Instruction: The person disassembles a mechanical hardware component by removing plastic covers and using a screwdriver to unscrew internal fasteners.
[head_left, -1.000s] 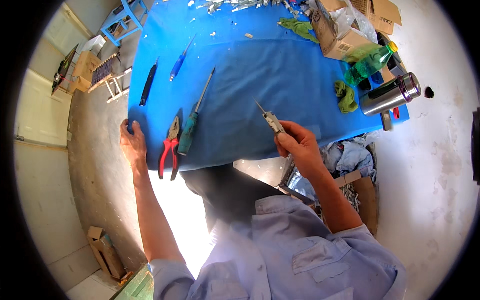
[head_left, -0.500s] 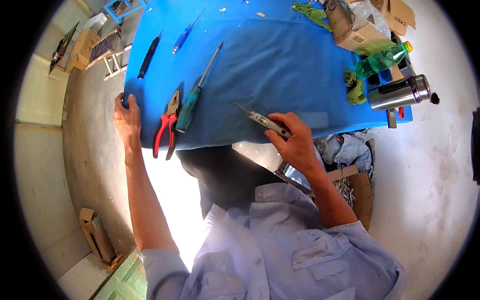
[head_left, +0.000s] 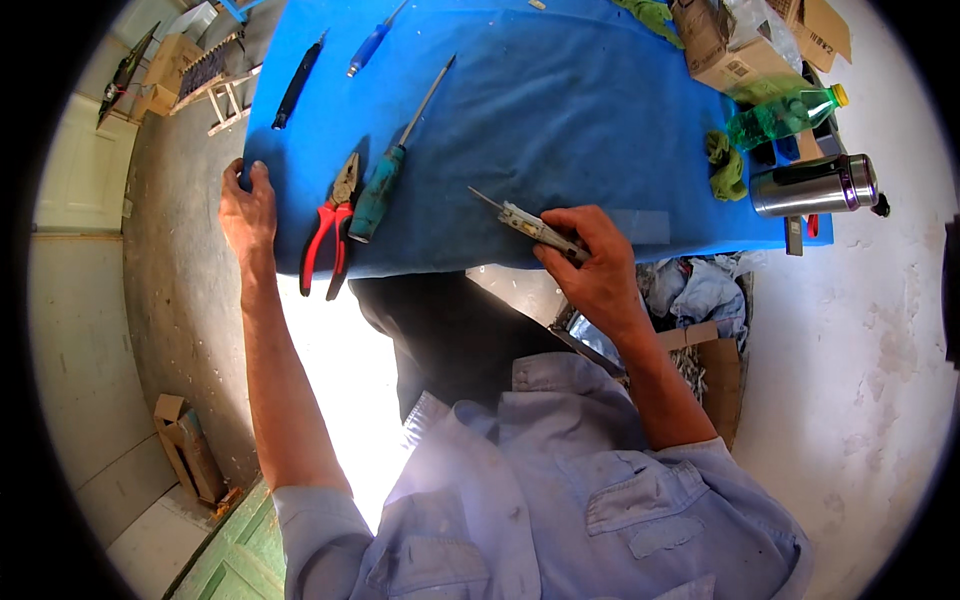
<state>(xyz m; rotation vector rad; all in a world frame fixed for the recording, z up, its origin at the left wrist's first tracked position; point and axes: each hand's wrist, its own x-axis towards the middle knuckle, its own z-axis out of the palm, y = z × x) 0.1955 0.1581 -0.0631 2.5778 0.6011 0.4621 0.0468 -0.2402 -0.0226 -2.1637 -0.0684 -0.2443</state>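
Note:
My right hand (head_left: 592,262) holds a small pale-grey tool (head_left: 535,228) with a thin metal shaft; its exact kind cannot be made out. The shaft points up and left over the near edge of the blue-covered table (head_left: 560,120). At the table's left edge, my left hand (head_left: 249,215) grips the side, thumb and a finger apart around the edge. Red-handled pliers (head_left: 329,225) lie nearest to it, with handle ends past the front edge. Beside them is a teal-handled screwdriver (head_left: 378,195). Farther back lie a black pen-like tool (head_left: 297,85) and a blue-handled screwdriver (head_left: 370,48).
Along the right side are a green bottle (head_left: 785,118), a steel flask (head_left: 815,187), a green cloth (head_left: 725,165) and a cardboard box (head_left: 735,60). Below the table's right end, bundled cloth (head_left: 708,297) sits above an open carton (head_left: 722,385). A wooden-framed stool (head_left: 225,95) stands left.
The whole view has shifted, so the table and its tools sit higher in the picture. In my right hand the tool has turned slightly. My left hand keeps to the table edge.

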